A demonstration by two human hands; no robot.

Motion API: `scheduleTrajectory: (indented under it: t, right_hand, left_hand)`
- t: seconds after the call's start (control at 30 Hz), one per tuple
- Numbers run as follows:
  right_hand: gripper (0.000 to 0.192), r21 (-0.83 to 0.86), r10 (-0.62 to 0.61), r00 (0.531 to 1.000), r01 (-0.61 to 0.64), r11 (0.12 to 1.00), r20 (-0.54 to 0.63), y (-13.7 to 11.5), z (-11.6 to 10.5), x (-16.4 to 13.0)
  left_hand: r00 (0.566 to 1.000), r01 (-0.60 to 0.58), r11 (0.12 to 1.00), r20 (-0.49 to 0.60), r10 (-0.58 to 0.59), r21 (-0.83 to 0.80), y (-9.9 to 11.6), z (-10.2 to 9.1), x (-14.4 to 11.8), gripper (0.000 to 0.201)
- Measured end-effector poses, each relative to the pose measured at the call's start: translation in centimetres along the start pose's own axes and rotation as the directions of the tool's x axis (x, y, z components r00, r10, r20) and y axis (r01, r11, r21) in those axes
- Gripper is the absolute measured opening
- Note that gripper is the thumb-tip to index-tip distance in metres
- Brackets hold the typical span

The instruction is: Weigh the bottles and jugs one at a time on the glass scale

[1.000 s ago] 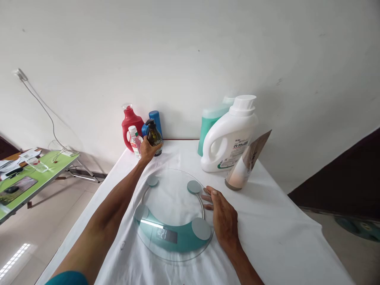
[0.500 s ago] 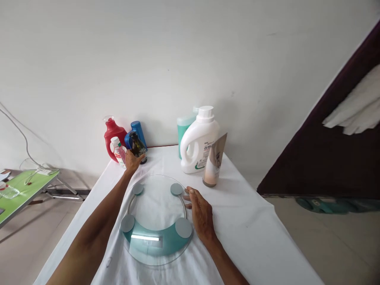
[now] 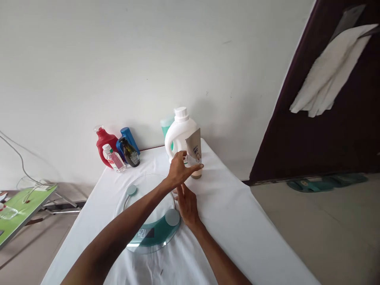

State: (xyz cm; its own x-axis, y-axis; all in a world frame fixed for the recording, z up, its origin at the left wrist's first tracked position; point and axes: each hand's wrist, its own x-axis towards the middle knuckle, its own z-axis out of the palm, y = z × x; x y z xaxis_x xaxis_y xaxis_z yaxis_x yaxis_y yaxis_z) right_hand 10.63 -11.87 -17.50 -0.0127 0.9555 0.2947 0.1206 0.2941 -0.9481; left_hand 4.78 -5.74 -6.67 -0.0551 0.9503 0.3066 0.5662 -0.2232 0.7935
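My left hand [image 3: 179, 171] is crossed over my right at the tan squeeze tube [image 3: 194, 147], thumb stretched across the tube's lower front and fingers apart on its left. Whether it touches the tube I cannot tell. Just below, my right hand [image 3: 188, 204] has its fingers stretched out at the right edge of the round glass scale [image 3: 162, 233]. Digits show on the scale's display, and my left forearm hides part of its glass. Directly behind the tube stands a white detergent jug [image 3: 185, 128], with a green bottle [image 3: 166, 123] partly hidden behind it.
At the table's back left are a red jug [image 3: 104, 139], a clear bottle [image 3: 114, 159], a dark bottle [image 3: 130, 152] and a blue bottle [image 3: 130, 138]. White cloth [image 3: 231, 221] covers the table. A green side table [image 3: 26, 204] stands left; slippers [image 3: 314, 184] lie on the floor right.
My left hand has left the dark bottle and swung right to the tube. My right hand stays by the scale's edge. The display now shows digits. The view has turned right.
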Motion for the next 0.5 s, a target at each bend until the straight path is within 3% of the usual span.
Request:
scheduleTrajectory:
  t: [0.13, 0.27, 0.5]
  right_hand:
    - [0.064, -0.001, 0.046, 0.999, -0.046, 0.999, -0.027, 0.4, 0.5, 0.2]
    - [0.066, -0.007, 0.060, 0.996, -0.060, 0.998, -0.066, 0.6, 0.8, 0.3]
    - [0.063, 0.021, 0.053, 0.999, -0.053, 0.998, 0.003, 0.2, 0.2, 0.0]
  left_hand:
    - [0.989, 0.126, 0.991, 0.078, -0.122, -0.045, -0.7, 2.2, 1.9, 0.038]
    - [0.991, 0.134, 0.990, 0.022, -0.136, 0.051, -1.3, 2.8, 2.9, 0.034]
    - [0.991, 0.128, 0.992, -0.030, -0.128, -0.009, -0.5, 0.9, 3.8, 0.019]
